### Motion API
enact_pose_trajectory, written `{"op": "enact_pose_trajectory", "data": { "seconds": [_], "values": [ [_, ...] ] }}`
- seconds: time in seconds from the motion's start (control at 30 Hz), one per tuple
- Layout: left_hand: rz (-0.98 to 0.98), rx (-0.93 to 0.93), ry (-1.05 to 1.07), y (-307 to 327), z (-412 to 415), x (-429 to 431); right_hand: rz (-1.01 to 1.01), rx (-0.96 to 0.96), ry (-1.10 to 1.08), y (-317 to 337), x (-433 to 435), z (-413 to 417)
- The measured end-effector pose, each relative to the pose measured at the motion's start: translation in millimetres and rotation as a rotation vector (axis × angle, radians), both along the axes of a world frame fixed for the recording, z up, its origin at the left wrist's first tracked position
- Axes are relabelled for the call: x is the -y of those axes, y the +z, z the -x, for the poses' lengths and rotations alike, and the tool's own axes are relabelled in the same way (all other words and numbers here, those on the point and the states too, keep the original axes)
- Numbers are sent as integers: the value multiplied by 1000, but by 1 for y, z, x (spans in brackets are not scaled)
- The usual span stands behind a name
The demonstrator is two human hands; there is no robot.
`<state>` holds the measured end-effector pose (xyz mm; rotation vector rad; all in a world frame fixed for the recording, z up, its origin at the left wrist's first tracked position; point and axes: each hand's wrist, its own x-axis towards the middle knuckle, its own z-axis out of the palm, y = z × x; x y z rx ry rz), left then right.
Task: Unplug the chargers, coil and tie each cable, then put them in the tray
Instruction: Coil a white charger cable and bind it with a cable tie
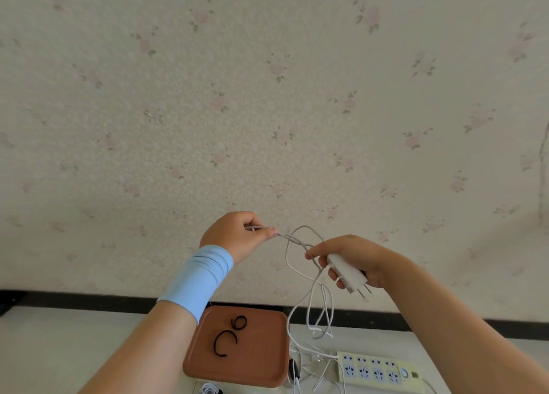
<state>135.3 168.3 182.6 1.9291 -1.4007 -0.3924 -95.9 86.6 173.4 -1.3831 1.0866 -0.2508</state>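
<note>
My right hand (353, 255) grips a white charger (346, 270), lifted in front of the wall with its plug prongs pointing down and right. The charger's white cable (309, 301) loops between my hands and hangs toward the table. My left hand (237, 234), a blue sleeve band at its wrist, pinches the cable near its end, level with and left of the right hand. Below sits the brown tray (261, 370), holding two black ties (227, 338).
A pale power strip (377, 371) lies on the white table to the right of the tray, with more white cable (309, 361) tangled between them. Another coiled white cable (209, 389) shows at the bottom edge. A floral-papered wall stands right behind.
</note>
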Motion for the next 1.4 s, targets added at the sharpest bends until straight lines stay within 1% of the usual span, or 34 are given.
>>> {"op": "enact_pose_trajectory", "data": {
  "seconds": [0.1, 0.13, 0.17, 0.23, 0.33, 0.4, 0.47, 0.53, 0.6, 0.67, 0.77, 0.9, 0.93, 0.97, 1.0, 1.03, 1.07, 1.1, 1.13, 1.17, 1.2, 1.23, 1.27, 1.3, 1.33, 1.37, 1.4],
  "values": [
    [-89, 296, 124, 1, -7, 0, -88, 141, -59, 1, 1, 2],
    [-147, 353, 128, 1, -9, -1, -104, 192, -92, 2, 2, 3],
    [-207, 343, 105, 0, -11, -1, -106, 233, -120, 3, 3, 3],
    [-282, 222, -3, -5, -11, -1, -85, 279, -152, 4, 4, 3],
    [-253, 100, -132, -7, -7, -1, -53, 286, -131, 3, 0, 2],
    [-219, -7, -175, -5, -3, -3, -2, 242, -78, 2, -2, 1],
    [-177, -126, -199, 1, 1, -6, 45, 199, -18, -1, -4, -2],
    [-79, -263, -202, 9, 5, -8, 72, 173, 46, -4, -6, -5],
    [37, -446, -186, 16, 7, -9, 89, 154, 90, -6, -9, -7],
    [105, -664, -168, 20, 8, -8, 71, 167, 108, -7, -10, -9],
    [125, -938, -196, 19, 11, -7, 57, 177, 160, -5, -12, -11],
    [149, -1187, -268, 18, 11, -8, 99, 138, 179, -3, -12, -13],
    [153, -1208, -268, 19, 10, -7, 110, 123, 186, -4, -12, -12],
    [147, -1178, -257, 20, 8, -6, 119, 110, 190, -4, -13, -12],
    [126, -1050, -226, 20, 6, -5, 125, 105, 181, -5, -13, -12],
    [73, -821, -187, 17, 2, -5, 128, 109, 157, -6, -12, -13],
    [-29, -497, -160, 15, -2, -5, 129, 122, 123, -7, -11, -13],
    [-174, -199, -162, 12, -6, -7, 128, 141, 84, -8, -10, -13],
    [-355, -12, -155, 8, -7, -8, 128, 166, 48, -8, -9, -13],
    [-546, 81, -148, 3, -6, -11, 131, 196, 21, -7, -8, -12],
    [-734, 125, -152, -1, -3, -14, 136, 232, 6, -6, -7, -12],
    [-861, 197, -175, -4, 1, -17, 141, 273, 4, -4, -8, -11],
    [-895, 285, -196, -6, 5, -17, 145, 320, 13, -1, -8, -11],
    [-839, 357, -193, -11, 7, -12, 155, 366, 33, 2, -10, -11],
    [-718, 357, -172, -17, 8, -8, 170, 404, 59, 4, -11, -11],
    [-589, 263, -150, -21, 10, -3, 188, 436, 86, 7, -13, -11],
    [-467, 120, -149, -23, 13, 0, 203, 467, 110, 9, -15, -11]
  ]
}}
